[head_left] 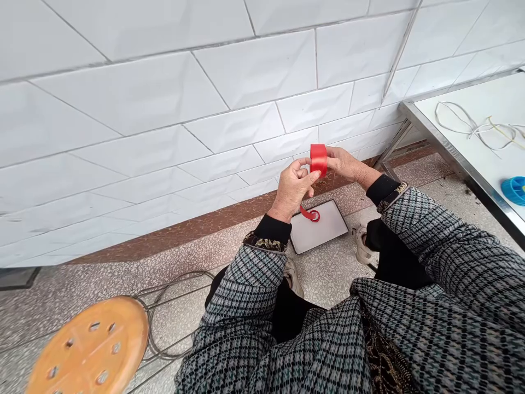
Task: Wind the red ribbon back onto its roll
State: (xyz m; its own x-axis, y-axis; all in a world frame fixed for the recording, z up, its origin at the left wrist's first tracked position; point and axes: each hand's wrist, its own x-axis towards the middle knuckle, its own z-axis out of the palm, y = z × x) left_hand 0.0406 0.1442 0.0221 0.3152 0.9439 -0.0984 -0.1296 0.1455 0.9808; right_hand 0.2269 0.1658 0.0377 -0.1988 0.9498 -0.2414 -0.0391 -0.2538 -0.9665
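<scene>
A wide roll of shiny red ribbon (pixel 318 158) is held up in front of the tiled wall, between my two hands. My left hand (pixel 296 183) pinches its left side, the thumb at the lower edge and the index finger higher up. From the right, my right hand (pixel 344 163) grips the roll, its fingertips partly hidden behind the ribbon. Below my left hand hangs a curled red ribbon end (pixel 312 215), in front of a shallow white box (pixel 320 232) with a dark rim on the floor. Whether that end touches the box I cannot tell.
An orange round stool (pixel 92 347) with holes stands at lower left, beside grey looped cable (pixel 151 323). On the right is a metal-edged table (pixel 459 158) bearing white cords (pixel 478 128) and a blue round object (pixel 514 190). The white tiled wall (pixel 254 82) rises ahead.
</scene>
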